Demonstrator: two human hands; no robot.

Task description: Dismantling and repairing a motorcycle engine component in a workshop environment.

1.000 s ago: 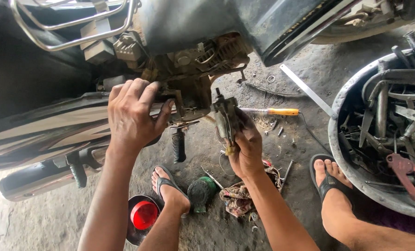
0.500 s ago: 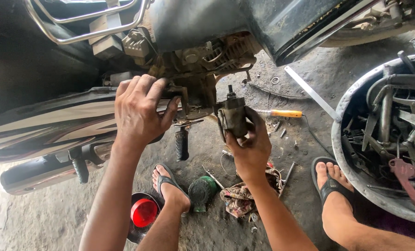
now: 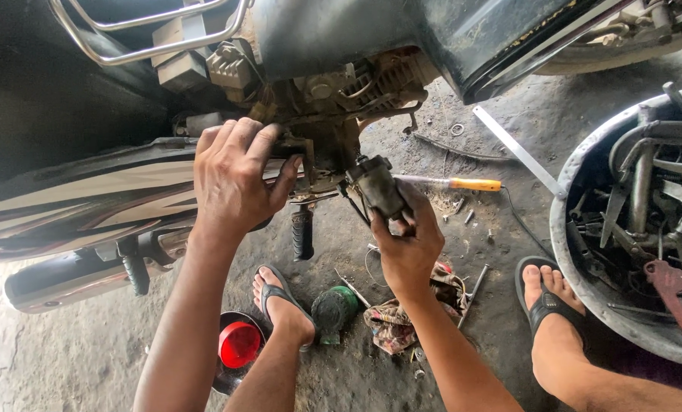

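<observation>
Right hand point(image 3: 408, 246) first: grip wrapped around a small greasy engine part point(image 3: 377, 187), fingers pinching its lower end so it sits upright just beside the open engine area point(image 3: 333, 99) of the motorcycle, close to where it would fit. Left hand point(image 3: 234, 179) lies palm-down on the frame, fingers curled over an edge and pressed on it, likely bracing the bike. Below hangs a black footpeg point(image 3: 303, 233). An orange-handled screwdriver point(image 3: 455, 184) lies on the concrete floor point(image 3: 493, 252) just behind the part, within reach. Nearer the sandalled feet: dirty rag point(image 3: 402, 313), green can point(image 3: 333, 309), red cap point(image 3: 239, 345). Far right, a metal basin point(image 3: 566, 229) holds tools, kept near.
</observation>
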